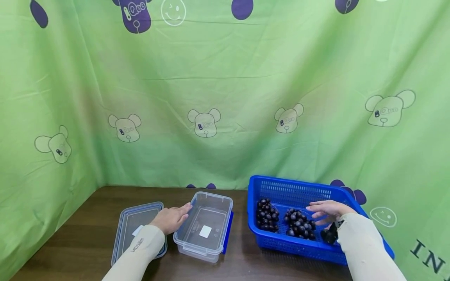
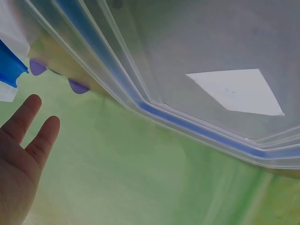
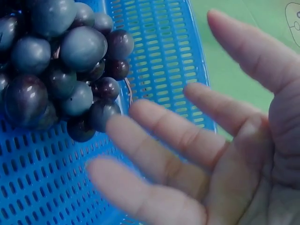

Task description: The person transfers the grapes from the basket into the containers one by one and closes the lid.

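Observation:
My left hand [image 1: 171,219] reaches over the lid to the left rim of a clear plastic food container [image 1: 215,215], its fingers extended. Whether the fingertips touch the rim cannot be told. Under that forearm lies the clear lid [image 1: 128,218] with a blue seal; its white label [image 2: 241,91] shows in the left wrist view. Over the blue basket [image 1: 299,242] hovers my right hand [image 1: 328,209], fingers spread and holding nothing. Two bunches of dark grapes [image 1: 267,215] and grapes [image 1: 299,224] lie to its left. A dark shape [image 1: 328,235] beside the wrist is partly hidden.
The brown wooden table [image 1: 88,218] carries the lid, container and basket from left to right. A blue clip flap [image 1: 228,233] hangs along the container's right side. Behind the table hangs a green curtain [image 1: 232,156] with bear prints.

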Demonstrator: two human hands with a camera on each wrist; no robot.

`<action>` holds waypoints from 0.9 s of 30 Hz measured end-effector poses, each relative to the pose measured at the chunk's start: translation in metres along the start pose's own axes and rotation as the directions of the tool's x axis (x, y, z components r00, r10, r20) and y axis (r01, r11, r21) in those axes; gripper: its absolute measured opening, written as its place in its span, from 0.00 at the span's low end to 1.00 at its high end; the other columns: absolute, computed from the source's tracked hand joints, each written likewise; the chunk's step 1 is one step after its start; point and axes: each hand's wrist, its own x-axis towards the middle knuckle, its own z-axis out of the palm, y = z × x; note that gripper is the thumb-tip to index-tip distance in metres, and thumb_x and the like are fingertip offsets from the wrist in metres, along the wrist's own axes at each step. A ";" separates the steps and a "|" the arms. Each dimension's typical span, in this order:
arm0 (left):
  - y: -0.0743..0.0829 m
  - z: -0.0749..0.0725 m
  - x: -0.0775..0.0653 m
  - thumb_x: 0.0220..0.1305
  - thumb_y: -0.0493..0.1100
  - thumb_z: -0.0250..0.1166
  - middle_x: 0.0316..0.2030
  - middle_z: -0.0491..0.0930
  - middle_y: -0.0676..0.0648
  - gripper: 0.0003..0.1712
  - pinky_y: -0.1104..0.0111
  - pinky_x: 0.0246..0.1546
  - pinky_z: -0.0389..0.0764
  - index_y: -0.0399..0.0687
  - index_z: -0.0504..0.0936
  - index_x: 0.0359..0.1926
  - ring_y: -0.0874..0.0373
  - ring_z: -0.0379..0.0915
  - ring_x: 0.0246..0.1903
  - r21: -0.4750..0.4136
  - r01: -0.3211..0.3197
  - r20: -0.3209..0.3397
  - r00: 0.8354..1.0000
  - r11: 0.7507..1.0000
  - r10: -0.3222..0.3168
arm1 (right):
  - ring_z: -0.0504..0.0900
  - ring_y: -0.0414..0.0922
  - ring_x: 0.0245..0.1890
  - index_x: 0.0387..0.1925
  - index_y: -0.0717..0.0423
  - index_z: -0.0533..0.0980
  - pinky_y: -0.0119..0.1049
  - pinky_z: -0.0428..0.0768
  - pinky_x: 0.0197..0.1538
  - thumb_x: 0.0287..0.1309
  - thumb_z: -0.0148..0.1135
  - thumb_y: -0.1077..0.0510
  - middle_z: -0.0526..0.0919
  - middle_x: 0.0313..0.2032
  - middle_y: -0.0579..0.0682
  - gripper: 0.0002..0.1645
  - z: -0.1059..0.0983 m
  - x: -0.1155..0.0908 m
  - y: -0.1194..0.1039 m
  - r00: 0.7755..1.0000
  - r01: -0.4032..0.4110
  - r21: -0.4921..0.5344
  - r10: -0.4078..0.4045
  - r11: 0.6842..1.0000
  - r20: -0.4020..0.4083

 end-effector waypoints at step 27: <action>-0.003 -0.002 0.001 0.73 0.51 0.46 0.64 0.70 0.46 0.27 0.39 0.57 0.63 0.43 0.71 0.65 0.37 0.61 0.63 0.108 0.015 0.066 0.998 0.994 -0.022 | 0.67 0.73 0.56 0.57 0.82 0.65 0.59 0.70 0.57 0.60 0.60 0.52 0.62 0.59 0.80 0.37 0.020 0.017 -0.012 0.997 -0.061 -0.322 0.040 0.945 -0.072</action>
